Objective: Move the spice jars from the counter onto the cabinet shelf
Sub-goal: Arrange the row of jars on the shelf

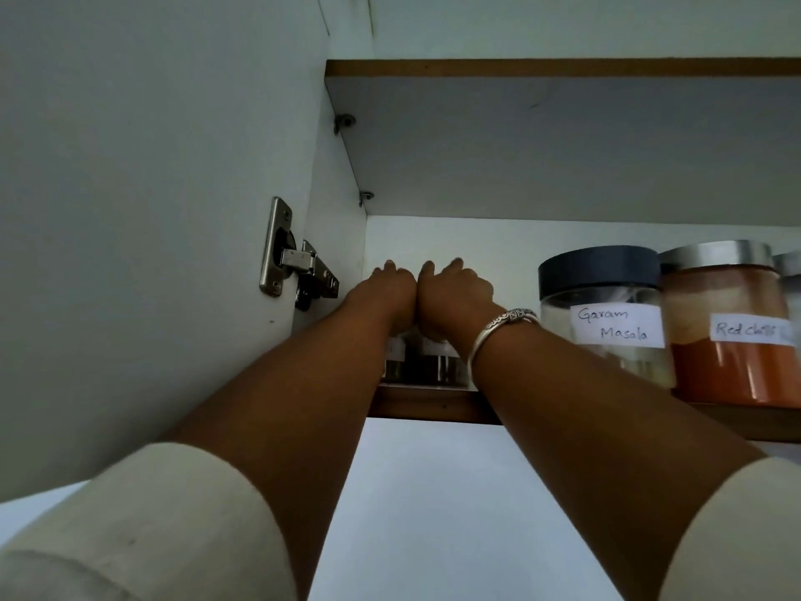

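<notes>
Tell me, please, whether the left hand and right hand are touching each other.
Touching. The head view shows the left hand against the right hand, side by side, with no gap from knuckles to wrists.

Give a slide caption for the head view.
Left hand and right hand reach over small jars on the cabinet shelf, beside the Garam Masala jar.

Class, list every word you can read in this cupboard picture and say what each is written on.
"Garam Masala": handwritten white label on the black-lidded jar.
"Red chi...": white label on the steel-lidded jar of red powder; the rest is blurred.
White labels on the small jars at the left: mostly hidden, unreadable.
</notes>
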